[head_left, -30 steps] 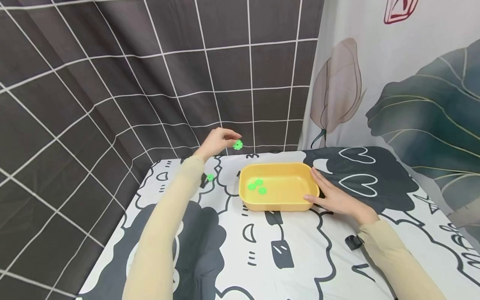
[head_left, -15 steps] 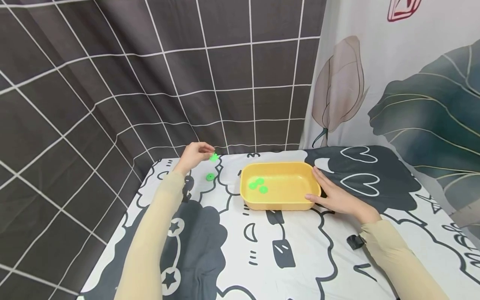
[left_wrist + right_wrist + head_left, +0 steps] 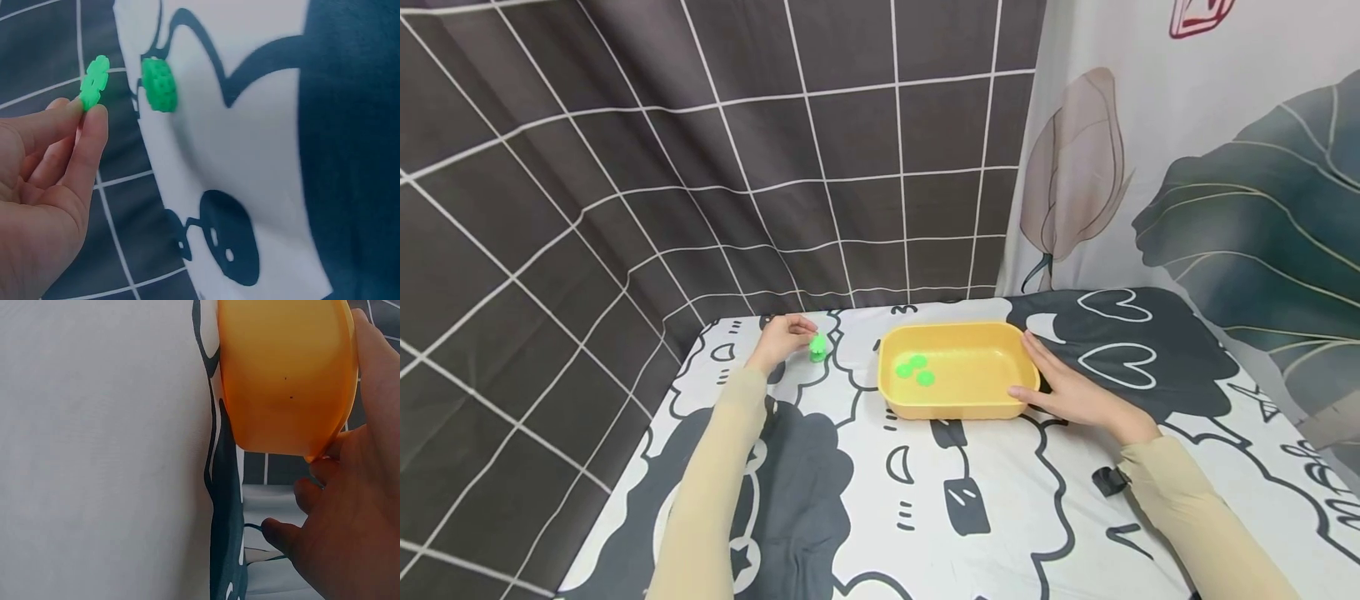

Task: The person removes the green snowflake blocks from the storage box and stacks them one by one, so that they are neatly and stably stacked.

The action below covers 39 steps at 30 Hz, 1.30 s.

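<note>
Green disc (image 3: 95, 81) pinched by left hand's (image 3: 784, 340) fingertips, just above a thicker green piece (image 3: 160, 85) near the counter's (image 3: 857, 475) far edge; looks like a joining step, next move likely needs careful alignment. Then yellow tray (image 3: 977, 379) with three green discs (image 3: 926, 378), right hand (image 3: 1071, 402) spread loosely against its right end.

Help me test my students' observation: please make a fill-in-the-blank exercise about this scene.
1. The left hand pinches a notched piece coloured ____.
2. The number of small round pieces lying in the yellow tray is ____.
3. The tray's end is touched by a hand: the person's ____ one.
4. The dark cloth at the back has grid lines coloured ____.

Missing words: green; three; right; white.
</note>
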Tool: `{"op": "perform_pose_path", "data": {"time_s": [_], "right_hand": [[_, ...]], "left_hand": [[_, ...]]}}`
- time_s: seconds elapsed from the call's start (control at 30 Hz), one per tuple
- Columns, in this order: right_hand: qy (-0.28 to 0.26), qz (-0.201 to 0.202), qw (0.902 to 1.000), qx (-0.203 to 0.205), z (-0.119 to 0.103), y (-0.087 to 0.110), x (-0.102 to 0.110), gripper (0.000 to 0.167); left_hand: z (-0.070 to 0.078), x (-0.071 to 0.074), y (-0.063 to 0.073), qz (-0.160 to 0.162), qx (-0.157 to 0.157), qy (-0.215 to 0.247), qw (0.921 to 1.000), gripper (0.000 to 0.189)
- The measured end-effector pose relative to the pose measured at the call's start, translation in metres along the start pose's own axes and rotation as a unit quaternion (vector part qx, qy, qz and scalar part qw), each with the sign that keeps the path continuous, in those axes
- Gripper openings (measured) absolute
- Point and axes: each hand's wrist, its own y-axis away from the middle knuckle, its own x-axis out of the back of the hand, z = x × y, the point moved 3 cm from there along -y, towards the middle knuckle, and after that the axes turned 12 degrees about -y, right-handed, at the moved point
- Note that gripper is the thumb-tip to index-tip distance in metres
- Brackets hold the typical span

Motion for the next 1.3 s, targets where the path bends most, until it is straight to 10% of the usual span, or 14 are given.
{"op": "perform_pose_path", "data": {"time_s": [1.3], "right_hand": [[-0.006, 0.001, 0.9999, 0.009, -0.003, 0.002, -0.001, 0.098]], "left_hand": [[-0.025, -0.016, -0.009, 0.018, 0.027, -0.032, 0.999, 0.02]]}}
